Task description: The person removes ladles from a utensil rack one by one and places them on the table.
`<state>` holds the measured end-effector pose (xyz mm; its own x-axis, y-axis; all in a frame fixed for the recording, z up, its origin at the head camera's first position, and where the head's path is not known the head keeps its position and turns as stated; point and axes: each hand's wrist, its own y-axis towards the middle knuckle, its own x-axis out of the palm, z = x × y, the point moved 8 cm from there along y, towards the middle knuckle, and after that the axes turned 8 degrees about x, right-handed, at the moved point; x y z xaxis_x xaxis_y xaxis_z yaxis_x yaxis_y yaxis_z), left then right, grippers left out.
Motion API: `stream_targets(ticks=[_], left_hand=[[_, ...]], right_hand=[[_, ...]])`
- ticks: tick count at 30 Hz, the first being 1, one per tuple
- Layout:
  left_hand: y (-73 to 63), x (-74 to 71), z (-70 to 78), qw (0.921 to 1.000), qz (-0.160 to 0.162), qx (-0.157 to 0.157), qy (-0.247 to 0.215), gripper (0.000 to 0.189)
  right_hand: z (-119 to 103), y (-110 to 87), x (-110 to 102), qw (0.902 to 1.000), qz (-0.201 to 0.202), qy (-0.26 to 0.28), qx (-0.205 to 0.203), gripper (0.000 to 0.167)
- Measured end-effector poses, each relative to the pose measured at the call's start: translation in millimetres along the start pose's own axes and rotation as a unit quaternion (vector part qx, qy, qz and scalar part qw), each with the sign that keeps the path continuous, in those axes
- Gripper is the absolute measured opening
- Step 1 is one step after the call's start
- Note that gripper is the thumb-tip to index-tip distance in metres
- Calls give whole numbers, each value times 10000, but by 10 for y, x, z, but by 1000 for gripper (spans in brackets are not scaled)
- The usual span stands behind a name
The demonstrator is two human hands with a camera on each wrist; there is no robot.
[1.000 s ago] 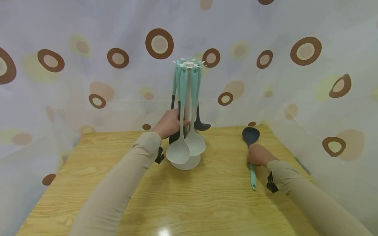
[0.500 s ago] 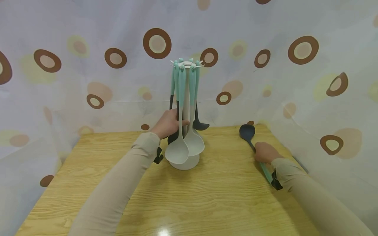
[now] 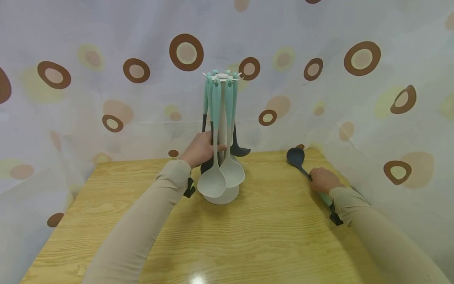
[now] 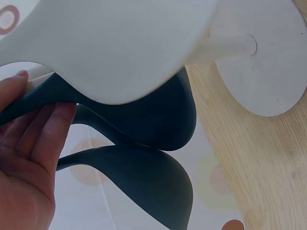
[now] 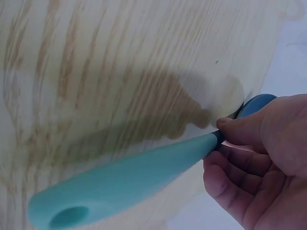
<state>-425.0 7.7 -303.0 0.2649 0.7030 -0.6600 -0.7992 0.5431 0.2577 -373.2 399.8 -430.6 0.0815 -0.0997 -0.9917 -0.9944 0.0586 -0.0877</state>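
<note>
My left hand grips the pole of a white utensil stand, its thumb crossing in front. In the left wrist view, the fingers also lie against the neck of a dark utensil hanging there. A pale ladle hangs foremost. Over the right side of the table, my right hand pinches a cooking spoon at the neck between thumb and fingers. Its bowl is dark and points away from me. The mint handle slants back under the wrist, held above its shadow on the wood.
Several mint-handled utensils hang from the hooks of the stand's top, including a second pale ladle and a dark one at the right. The wooden table meets a patterned curtain at the back and sides.
My right hand has shifted right and slightly away from me. The spoon has turned from nearly straight to slanted, its bowl moving a little left. The left hand keeps its grip on the stand.
</note>
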Motion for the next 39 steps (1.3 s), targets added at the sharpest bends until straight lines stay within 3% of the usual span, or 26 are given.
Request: stream_targets(ticks=[12,17,22,28,31,39], left_hand=[[7,-18,12,10000,11,-7,3,46],[9,-13,22,10000,18,42,-17,44],[13,-1,20,9999,41,115,46,42],[17,-9,-12,9998,108,123,89,41],[8,-13,-5,9999,120,105,59,41],[-4,-4,-1,9997,126,121,140,42]], right_hand=[[-8,-20,-9,10000,-38,8,-39,24],[18,-30,-19,9997,-137,193,118,13],[-44,-34,-90,9997,182,175,51,20],[-445,-62,-251,9966,676,-63,-470,16],[-724,-96,-329,9940,850,-126,-682,25],[-1481,-247,-595,9808,1480,112,-1265,25]])
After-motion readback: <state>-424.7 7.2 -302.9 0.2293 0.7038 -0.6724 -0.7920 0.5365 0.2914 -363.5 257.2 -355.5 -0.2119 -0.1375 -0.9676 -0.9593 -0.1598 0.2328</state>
